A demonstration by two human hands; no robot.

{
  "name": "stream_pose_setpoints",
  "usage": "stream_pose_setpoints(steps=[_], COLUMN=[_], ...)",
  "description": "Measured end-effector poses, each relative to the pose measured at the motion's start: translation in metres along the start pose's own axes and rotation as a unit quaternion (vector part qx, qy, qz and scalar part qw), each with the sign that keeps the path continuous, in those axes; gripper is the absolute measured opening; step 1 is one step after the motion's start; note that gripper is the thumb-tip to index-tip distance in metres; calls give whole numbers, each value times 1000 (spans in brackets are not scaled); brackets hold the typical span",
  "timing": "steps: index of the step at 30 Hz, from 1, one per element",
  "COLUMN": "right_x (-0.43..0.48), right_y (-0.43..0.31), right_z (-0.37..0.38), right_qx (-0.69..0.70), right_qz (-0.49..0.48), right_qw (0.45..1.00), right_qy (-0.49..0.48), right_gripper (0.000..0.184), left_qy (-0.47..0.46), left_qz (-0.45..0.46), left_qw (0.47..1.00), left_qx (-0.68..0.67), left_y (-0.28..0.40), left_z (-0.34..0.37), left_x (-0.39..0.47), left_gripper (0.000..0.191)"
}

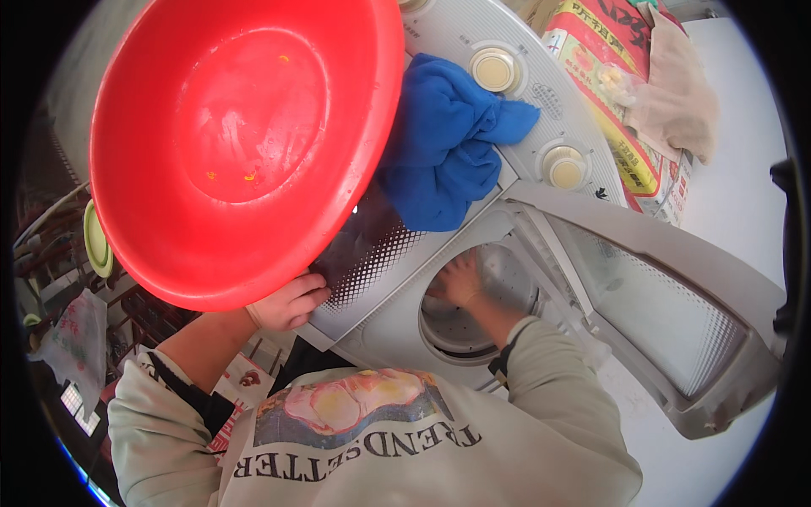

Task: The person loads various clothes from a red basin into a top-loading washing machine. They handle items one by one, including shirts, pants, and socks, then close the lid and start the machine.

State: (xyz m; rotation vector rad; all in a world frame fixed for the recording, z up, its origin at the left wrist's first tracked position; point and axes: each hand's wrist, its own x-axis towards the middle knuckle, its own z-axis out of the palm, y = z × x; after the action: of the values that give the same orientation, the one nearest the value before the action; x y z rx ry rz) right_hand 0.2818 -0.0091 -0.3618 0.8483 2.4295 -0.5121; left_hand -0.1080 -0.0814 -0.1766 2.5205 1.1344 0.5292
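A large red plastic basin, wet inside with a few small orange scraps, sits tilted over the left part of a twin-tub washing machine. Beneath its near rim, my left hand rests with bent fingers at the corner of the patterned washer lid; the rim hides part of it, so its hold on the basin is unclear. My right hand reaches down into the round spin tub, fingers spread against the perforated metal. No item shows in that hand. A crumpled blue cloth lies beside the basin, across the lid and control panel.
The spin tub's lid stands raised on the right. Round knobs line the control panel. Behind it are a red and yellow printed carton and a beige cloth. A plastic bag hangs at the left.
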Motion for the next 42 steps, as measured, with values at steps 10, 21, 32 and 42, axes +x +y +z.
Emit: stream_pose_setpoints(steps=[10, 21, 32, 42], right_x=[59, 65, 37, 54], right_y=[2, 16, -41, -44], right_z=[62, 61, 53, 69], right_qx=[128, 196, 158, 125], right_qz=[92, 53, 345, 348], right_qw=[986, 978, 918, 916], right_qy=[60, -56, -110, -153], right_gripper=[79, 89, 125, 72], left_qy=[-12, 12, 15, 20], left_qz=[-23, -22, -3, -7], left_qw=[999, 1000, 1000, 1000], left_qx=[24, 11, -3, -8], left_y=[0, 0, 0, -1], left_z=[7, 4, -2, 1], left_x=[-6, 0, 6, 2], left_gripper=[35, 35, 39, 39])
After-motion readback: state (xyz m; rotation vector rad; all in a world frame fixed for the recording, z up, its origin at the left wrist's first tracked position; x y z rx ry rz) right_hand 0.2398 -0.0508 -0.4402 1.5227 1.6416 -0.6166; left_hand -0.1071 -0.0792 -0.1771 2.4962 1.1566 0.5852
